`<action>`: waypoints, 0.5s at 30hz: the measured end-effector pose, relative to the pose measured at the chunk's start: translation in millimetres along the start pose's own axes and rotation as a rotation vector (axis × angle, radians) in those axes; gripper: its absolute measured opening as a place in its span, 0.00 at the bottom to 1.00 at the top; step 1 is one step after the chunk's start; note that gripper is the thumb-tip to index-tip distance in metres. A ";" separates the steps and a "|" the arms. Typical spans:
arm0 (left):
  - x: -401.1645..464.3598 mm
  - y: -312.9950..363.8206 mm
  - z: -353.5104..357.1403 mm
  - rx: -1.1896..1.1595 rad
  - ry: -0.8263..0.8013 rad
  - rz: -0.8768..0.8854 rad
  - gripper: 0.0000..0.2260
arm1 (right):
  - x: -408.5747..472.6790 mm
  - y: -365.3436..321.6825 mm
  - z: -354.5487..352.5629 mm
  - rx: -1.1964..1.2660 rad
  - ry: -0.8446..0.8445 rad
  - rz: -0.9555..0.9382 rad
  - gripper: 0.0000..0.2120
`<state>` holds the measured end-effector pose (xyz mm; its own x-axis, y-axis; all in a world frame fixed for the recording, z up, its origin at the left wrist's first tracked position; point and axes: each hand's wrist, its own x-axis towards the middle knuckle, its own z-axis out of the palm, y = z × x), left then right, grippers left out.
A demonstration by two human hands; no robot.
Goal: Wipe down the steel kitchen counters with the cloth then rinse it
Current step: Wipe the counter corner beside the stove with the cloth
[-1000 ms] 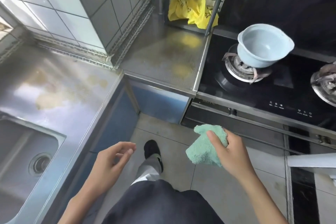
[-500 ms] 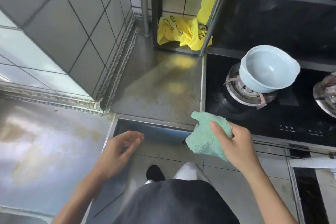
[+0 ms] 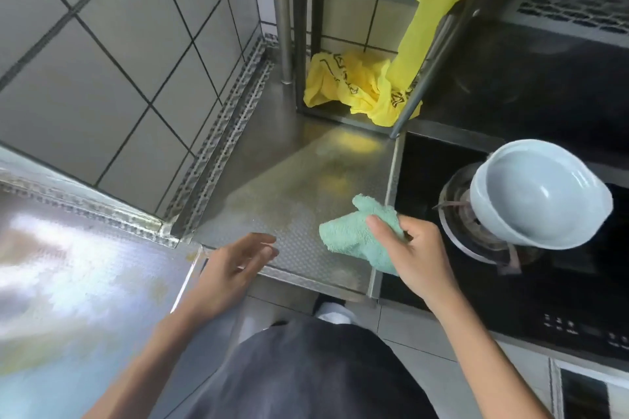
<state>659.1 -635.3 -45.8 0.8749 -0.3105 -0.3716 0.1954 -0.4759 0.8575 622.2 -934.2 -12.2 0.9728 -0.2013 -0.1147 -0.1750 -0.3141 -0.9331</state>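
The textured steel surface (image 3: 299, 201) lay beside the black stove (image 3: 510, 299). Yellow bags (image 3: 360, 88) carried black print, too creased to read. The right hand (image 3: 418, 258) clutched the green cloth (image 3: 357, 235) above the surface; the left hand (image 3: 235, 265) hung relaxed, holding nothing.

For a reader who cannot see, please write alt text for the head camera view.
A person's right hand holds a green cloth over a steel counter, while the open left hand hovers at its front edge. A pale blue bowl sits on the stove burner at right.
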 end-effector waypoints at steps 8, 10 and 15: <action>75.5 48.7 49.1 -0.399 -0.093 -0.137 0.23 | 61.4 5.9 1.6 0.096 -0.184 -0.017 0.24; 90.1 55.5 54.0 -0.512 -0.025 -0.134 0.22 | 69.4 9.7 0.6 0.124 -0.191 0.002 0.23; 109.1 66.2 44.9 -0.506 -0.079 -0.010 0.14 | 72.3 22.6 -15.8 0.087 -0.083 0.057 0.10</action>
<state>747.6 -737.7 -45.5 0.8398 -0.3782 -0.3895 0.4107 -0.0267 0.9114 686.2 -970.6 -36.2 0.9716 -0.1381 -0.1923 -0.2195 -0.2215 -0.9501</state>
